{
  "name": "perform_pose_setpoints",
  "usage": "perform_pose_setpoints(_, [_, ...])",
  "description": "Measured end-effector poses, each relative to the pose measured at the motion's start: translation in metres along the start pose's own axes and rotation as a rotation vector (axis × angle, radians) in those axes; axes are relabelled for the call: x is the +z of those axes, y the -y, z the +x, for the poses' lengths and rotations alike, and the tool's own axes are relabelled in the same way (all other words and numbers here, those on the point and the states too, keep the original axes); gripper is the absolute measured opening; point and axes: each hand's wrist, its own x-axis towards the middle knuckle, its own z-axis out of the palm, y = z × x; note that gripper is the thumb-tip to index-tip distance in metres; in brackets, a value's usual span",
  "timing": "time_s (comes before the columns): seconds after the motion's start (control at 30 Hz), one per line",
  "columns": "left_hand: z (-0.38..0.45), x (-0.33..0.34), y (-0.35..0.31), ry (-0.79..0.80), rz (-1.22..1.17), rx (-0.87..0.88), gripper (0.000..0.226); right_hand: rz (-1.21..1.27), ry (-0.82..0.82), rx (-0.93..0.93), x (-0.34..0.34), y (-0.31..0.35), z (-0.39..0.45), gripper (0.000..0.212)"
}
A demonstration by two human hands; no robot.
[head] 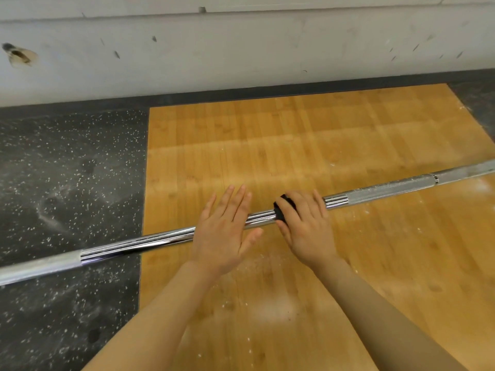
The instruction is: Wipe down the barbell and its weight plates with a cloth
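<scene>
One barbell (166,238), one dark cloth (281,210) (apparently), two hands: left hand (222,234), right hand (305,226).

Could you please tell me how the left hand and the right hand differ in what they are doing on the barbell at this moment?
The left hand lies open with straight, spread fingers, while the right hand curls its fingers round the bar. The right hand grips a black cloth; the left hand holds nothing. The left hand rests over bare polished chrome, whereas the right hand sits nearer the knurled section. Both are on the barbell, side by side above the wooden platform.
</scene>
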Motion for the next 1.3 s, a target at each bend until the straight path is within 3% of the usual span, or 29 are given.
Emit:
perform_pose_setpoints(0.17, [0.003, 0.0, 0.002, 0.014, -0.011, 0.009, 0.078, -0.007, -0.02, 0.169, -0.014, -0.049, -0.004, 0.045])
perform_pose_setpoints(0.3, [0.008, 0.002, 0.005, 0.027, -0.018, 0.008, 0.081, 0.01, -0.026, 0.244, -0.011, -0.039, 0.002, 0.04])
perform_pose_setpoints(0.6, [0.019, -0.002, 0.012, 0.046, -0.012, -0.002, 0.082, 0.07, 0.027, 0.05, 0.008, 0.022, 0.015, 0.039])
perform_pose_setpoints(0.87, [0.034, -0.005, 0.021, 0.113, 0.034, -0.02, 0.087, 0.055, 0.079, 0.113, -0.006, -0.047, 0.021, 0.04])
perform_pose_setpoints(1.07, [0.047, -0.004, 0.025, 0.113, 0.028, -0.069, 0.083, 0.052, 0.202, 0.106, -0.01, -0.051, 0.039, 0.043])
perform_pose_setpoints(1.2, [0.06, -0.016, 0.032, 0.261, -0.05, -0.046, 0.079, 0.018, 0.212, 0.081, -0.011, -0.054, 0.052, 0.039])
perform_pose_setpoints(1.3, [0.074, -0.035, 0.037, 0.358, 0.047, 0.08, 0.071, 0.033, 0.231, 0.07, -0.016, -0.053, 0.063, 0.036])
